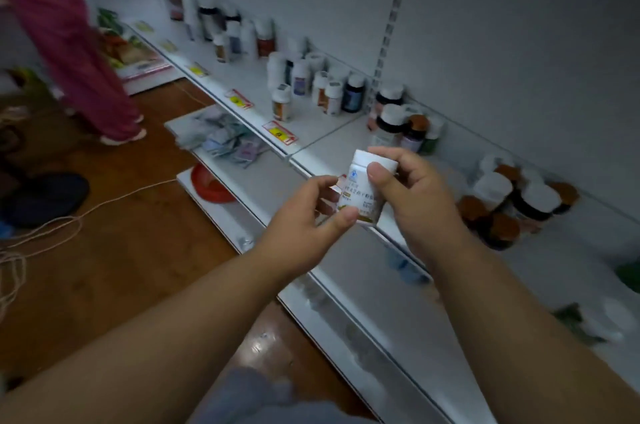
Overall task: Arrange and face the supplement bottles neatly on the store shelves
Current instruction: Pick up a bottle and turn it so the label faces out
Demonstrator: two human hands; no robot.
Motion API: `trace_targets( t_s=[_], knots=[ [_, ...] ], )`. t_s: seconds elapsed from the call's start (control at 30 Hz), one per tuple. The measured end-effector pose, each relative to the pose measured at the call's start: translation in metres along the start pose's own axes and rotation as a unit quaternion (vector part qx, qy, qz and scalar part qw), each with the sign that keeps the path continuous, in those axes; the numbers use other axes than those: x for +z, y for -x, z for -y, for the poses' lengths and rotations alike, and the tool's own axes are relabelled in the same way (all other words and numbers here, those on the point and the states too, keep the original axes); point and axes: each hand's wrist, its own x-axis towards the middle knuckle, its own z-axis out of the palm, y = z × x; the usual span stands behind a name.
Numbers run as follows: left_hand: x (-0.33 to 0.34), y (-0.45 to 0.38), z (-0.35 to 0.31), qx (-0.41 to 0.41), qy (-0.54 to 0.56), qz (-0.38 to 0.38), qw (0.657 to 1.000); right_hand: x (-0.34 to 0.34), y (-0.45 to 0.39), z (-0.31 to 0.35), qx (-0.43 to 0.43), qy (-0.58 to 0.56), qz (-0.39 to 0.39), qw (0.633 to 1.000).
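head: worn view | faces forward-down, tilted | close over hands | shelf recedes left

Person in magenta trousers, red bowl on low shelf, cords on wooden floor

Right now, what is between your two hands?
A white bottle. The left hand grips its lower part, and the right hand grips it near the cap. The head view shows it held in front of the shelf.
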Motion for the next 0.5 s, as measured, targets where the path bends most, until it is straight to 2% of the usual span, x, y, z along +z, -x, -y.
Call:
trace_targets(
  t_s=[0.27,0.5],
  knots=[
    [-0.141,0.004,0.063,-0.042,-0.008,-0.090,0.995,0.156,-0.073,-0.004,-0.018,0.001,0.130,0.991],
    [-0.304,-0.039,0.110,-0.043,-0.050,-0.108,0.992,0.316,-0.157,-0.003,-0.052,-0.001,0.187,0.981]
  ],
)
